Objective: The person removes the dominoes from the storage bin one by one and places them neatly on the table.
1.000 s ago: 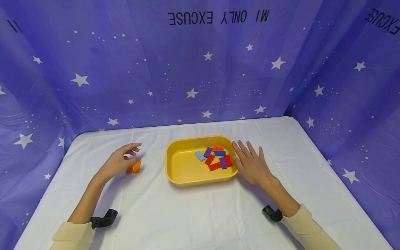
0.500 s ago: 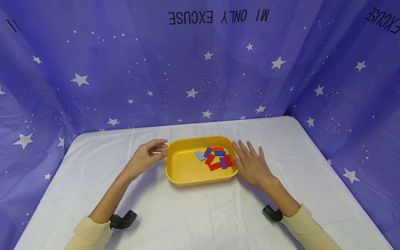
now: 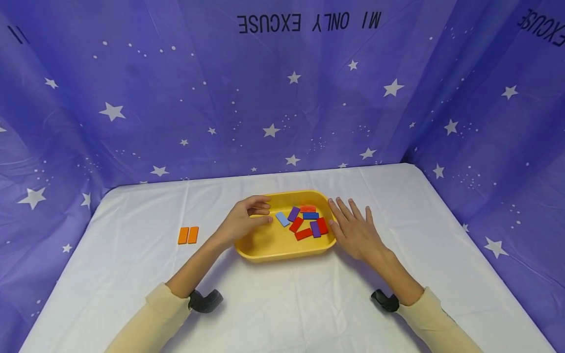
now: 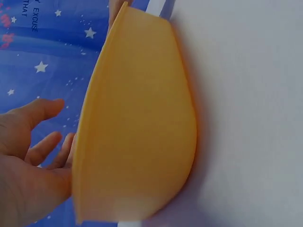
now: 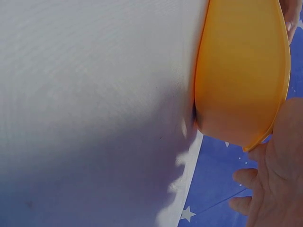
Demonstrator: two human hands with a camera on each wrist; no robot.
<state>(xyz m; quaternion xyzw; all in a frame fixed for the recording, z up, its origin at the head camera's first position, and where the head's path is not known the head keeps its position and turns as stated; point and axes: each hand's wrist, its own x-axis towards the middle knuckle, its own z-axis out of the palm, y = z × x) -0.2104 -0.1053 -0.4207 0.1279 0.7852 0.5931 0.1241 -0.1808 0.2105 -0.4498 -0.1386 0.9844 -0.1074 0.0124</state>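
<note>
A yellow tray [image 3: 265, 252] holds several small flat blocks in its right half. Among them are a light blue block [image 3: 282, 219], a purple block [image 3: 294, 214], a dark blue block [image 3: 311, 215] and a red block [image 3: 303, 234]. Over the tray's left part hovers my left hand [image 3: 244, 218], fingers loosely bent and nothing between them, close to the light blue block. My right hand [image 3: 357, 235] lies with fingers spread against the tray's right rim. In the left wrist view the tray wall [image 4: 137, 113] covers the blocks.
Two orange blocks [image 3: 188, 235] lie side by side on the white tablecloth [image 3: 282, 304], left of the tray. A purple curtain with stars [image 3: 273, 98] hangs behind the table and at both sides.
My left hand has moved right from the orange blocks to over the tray's left part, uncovering those blocks. My right hand and the tray have stayed in place.
</note>
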